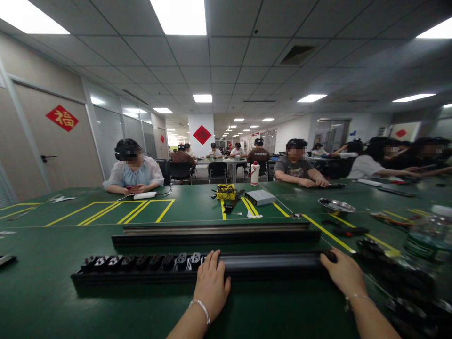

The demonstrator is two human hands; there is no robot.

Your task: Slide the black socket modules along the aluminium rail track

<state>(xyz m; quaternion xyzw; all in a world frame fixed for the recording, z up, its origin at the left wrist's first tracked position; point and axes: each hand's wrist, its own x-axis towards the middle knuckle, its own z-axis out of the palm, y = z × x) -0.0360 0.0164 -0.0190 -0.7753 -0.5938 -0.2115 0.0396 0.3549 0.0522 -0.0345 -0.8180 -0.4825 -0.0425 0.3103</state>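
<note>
A long black power strip (275,266) lies across the table in front of me. Several socket modules (141,262) sit in a row along its left half, some with pale faces; the right half has a smooth dark surface. Near the strip's middle, beside the last sockets, my left hand (213,285) is closed over it, fingers across the top and thumb on the near side. My right hand (344,272) is closed around its right end, and its fingertips are partly hidden there. Just behind, parallel to the strip, rests another long black rail (215,238).
Dark socket parts (399,278) are heaped at right by a plastic bottle (429,238). A metal bowl (336,205), a grey box (260,197) and a yellow basket (226,191) stand farther back. Two people sit across the green table (42,263), which has yellow tape lines.
</note>
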